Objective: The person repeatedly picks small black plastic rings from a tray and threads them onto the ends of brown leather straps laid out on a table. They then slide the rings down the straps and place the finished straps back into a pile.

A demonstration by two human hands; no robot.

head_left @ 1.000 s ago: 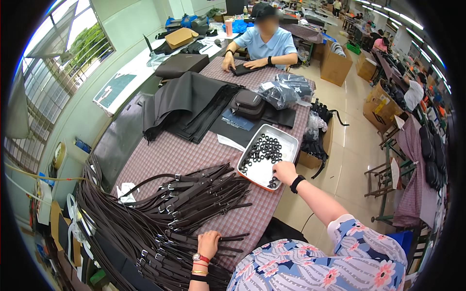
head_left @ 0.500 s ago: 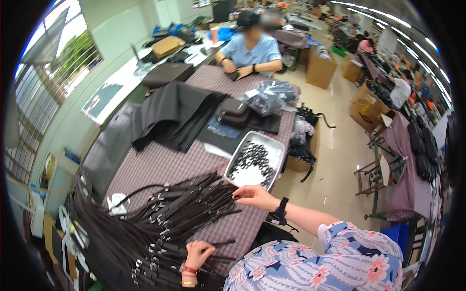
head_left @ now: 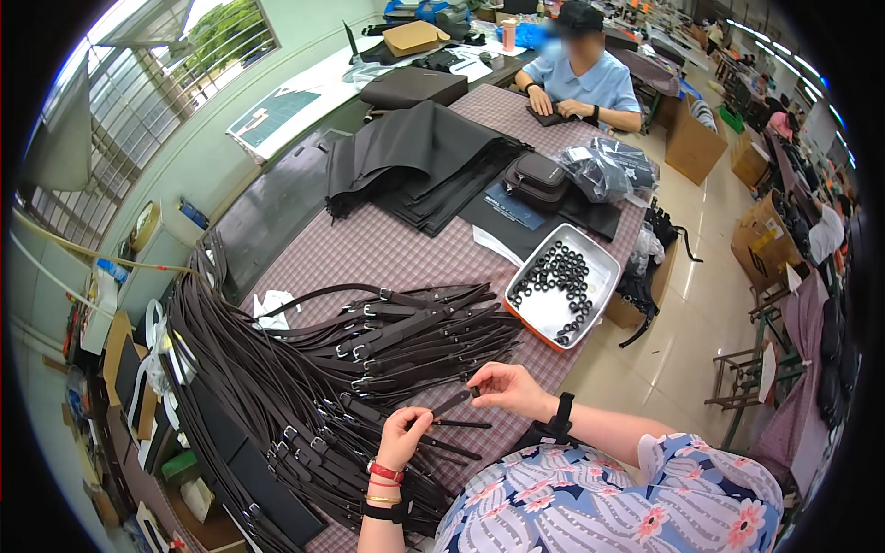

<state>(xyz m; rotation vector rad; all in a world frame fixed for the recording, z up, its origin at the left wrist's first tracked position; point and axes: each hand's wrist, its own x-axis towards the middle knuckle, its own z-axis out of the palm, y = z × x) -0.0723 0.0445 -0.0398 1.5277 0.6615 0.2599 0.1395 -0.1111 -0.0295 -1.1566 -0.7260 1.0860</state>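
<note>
My left hand [head_left: 398, 442] pinches a dark brown strap [head_left: 450, 405] near its end, the tip pointing toward my right hand. My right hand [head_left: 513, 389] holds a small black ring [head_left: 475, 392] between thumb and fingers, right by the strap's tip. I cannot tell whether the ring is around the tip or just beside it. Beneath and left of my hands spreads a big bundle of dark straps [head_left: 249, 387] with silver buckles. A white tray [head_left: 546, 316] of many small black rings stands beyond my right hand.
Dark sheets [head_left: 392, 152], a small black case [head_left: 536, 180] and plastic-wrapped goods [head_left: 604, 170] lie farther up the checked tabletop [head_left: 295, 263]. Across it a person [head_left: 576, 78] in a blue shirt handles a dark piece. A box [head_left: 650, 286] stands on the floor beside the table.
My left hand has lifted a strap end and moved toward my right hand, which now holds a ring against or near its tip. The view has shifted, moving the scene rightward.
</note>
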